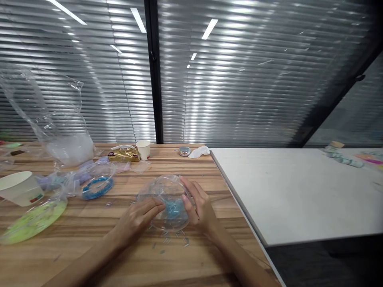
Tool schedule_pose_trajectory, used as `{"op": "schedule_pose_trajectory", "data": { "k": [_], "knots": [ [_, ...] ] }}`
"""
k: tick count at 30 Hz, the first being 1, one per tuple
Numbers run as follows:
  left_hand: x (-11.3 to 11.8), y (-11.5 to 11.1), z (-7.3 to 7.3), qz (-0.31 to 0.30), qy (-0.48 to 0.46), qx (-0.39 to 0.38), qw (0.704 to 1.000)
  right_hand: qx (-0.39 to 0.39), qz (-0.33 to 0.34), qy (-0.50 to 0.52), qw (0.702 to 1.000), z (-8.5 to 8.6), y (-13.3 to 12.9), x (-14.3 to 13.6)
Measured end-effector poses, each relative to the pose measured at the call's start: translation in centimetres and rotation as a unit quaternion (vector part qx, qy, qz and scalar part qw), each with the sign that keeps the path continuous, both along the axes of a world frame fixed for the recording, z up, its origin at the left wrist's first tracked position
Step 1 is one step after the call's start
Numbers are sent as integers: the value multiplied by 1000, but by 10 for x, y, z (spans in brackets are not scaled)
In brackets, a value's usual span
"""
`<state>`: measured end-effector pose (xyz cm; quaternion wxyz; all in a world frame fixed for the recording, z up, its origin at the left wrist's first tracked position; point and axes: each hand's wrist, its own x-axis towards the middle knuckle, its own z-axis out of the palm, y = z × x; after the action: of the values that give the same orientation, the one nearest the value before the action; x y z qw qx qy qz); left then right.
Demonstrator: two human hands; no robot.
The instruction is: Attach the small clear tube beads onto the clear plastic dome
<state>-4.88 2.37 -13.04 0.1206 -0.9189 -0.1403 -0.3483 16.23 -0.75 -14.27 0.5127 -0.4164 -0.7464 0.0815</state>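
A clear round plastic container stands on the wood-grain table in front of me, with light blue pieces inside. My right hand grips its right side, thumb and fingers on the rim. My left hand is at the container's left side, its fingers pressed together near the blue pieces. What lies between those fingertips, if anything, is hidden. Several small thin translucent bits are scattered on the table just below the container.
Leftward are a round clear piece with a blue ring, a yellow-green disc, and a paper cup. Farther back stand a plastic bag, a gold packet, another cup, a small round tin and a crumpled tissue. A white table adjoins at right.
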Motion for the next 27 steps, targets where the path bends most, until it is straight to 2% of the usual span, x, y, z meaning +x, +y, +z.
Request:
{"op": "schedule_pose_trajectory", "data": {
  "k": [8, 12, 21, 27],
  "knots": [
    [-1, 1, 0, -16, 2, -12, 1000, 7, 23, -26, 999, -2, 0, -2],
    [-1, 1, -1, -29, 13, -19, 999, 18, 12, -28, 999, 0, 0, -1],
    [-4, 4, 2, 4, 41, 48, 998, -13, 11, -2, 1000, -6, 0, -8],
    [-7, 4, 0, 30, 60, 90, 994, -21, 15, -1, 1000, -4, -5, -10]
  ]
}}
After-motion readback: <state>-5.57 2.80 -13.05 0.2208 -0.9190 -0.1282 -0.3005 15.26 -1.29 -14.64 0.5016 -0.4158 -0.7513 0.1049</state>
